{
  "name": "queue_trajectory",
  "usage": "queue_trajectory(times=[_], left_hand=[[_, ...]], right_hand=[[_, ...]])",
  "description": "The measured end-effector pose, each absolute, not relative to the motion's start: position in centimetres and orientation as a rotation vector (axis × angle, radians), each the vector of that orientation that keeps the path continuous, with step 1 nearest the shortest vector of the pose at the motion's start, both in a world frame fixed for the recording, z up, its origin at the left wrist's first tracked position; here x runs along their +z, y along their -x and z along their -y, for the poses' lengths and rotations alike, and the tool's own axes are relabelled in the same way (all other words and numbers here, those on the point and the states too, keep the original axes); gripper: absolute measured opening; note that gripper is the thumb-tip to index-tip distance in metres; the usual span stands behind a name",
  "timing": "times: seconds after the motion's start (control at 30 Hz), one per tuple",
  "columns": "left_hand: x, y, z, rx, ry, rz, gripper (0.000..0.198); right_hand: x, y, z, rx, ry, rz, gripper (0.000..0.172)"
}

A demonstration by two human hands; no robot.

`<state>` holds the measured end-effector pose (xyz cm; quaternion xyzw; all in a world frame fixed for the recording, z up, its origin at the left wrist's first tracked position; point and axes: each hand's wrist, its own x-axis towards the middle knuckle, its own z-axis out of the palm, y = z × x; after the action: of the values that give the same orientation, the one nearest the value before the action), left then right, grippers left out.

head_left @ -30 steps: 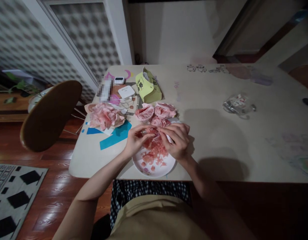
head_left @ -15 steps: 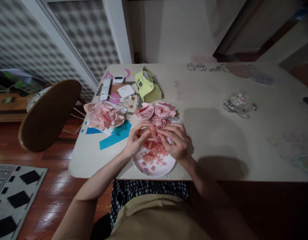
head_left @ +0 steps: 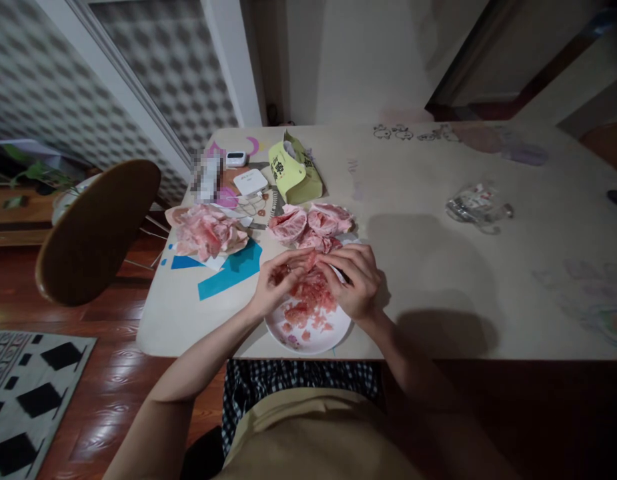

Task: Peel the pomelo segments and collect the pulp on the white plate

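Observation:
Both hands meet over a white plate [head_left: 335,339], pinching a small pink piece of pomelo flesh [head_left: 312,259] between their fingertips. My left hand [head_left: 278,280] grips it from the left, and my right hand [head_left: 355,280] from the right, fingers curled. Loose pomelo pulp [head_left: 308,303] lies heaped on the plate beneath them. Just beyond the plate rest pomelo chunks [head_left: 331,219] with pale pink membrane, partly hidden by my fingers.
Left of the plate lies a pile of pink peel and membrane [head_left: 208,232] by blue paper strips [head_left: 231,270]. Behind stand a yellow-green paper bag [head_left: 295,170], a white box [head_left: 251,181] and a small white device [head_left: 235,159]. A clear plastic item [head_left: 478,205] lies right; a chair [head_left: 98,233] is left.
My fingertips have drawn closer together around the pomelo piece, and less of it shows. My left fingers have straightened slightly. The plate and the other things stay in place.

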<state>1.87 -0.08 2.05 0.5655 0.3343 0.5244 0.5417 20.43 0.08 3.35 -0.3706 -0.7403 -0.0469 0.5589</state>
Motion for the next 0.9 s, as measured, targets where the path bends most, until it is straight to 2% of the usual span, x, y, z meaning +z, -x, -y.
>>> queue_trajectory(times=[0.1,0.23,0.5,0.7,0.9], left_hand=[[2.0,-2.0,0.2,1.231,-1.358,-0.893,0.049],[1.4,-2.1,0.3,1.222,-1.326,-0.964,0.044],[1.0,-1.9,0.2,1.296,-1.492,-1.042,0.037],[2.3,-2.2,0.4,1.291,-1.496,-1.018,0.047],[1.9,-1.9,0.5,1.339,-1.584,-1.092,0.045]], right_hand=[[3.4,-20.5,-0.3,-0.1,0.885,1.756,0.02],[3.5,-20.6,-0.4,-0.099,0.891,1.781,0.026],[3.4,-20.6,-0.2,-0.09,0.893,1.787,0.027],[3.4,-20.5,-0.2,-0.061,0.899,1.784,0.026],[3.3,-20.7,-0.1,-0.149,0.919,1.857,0.028]])
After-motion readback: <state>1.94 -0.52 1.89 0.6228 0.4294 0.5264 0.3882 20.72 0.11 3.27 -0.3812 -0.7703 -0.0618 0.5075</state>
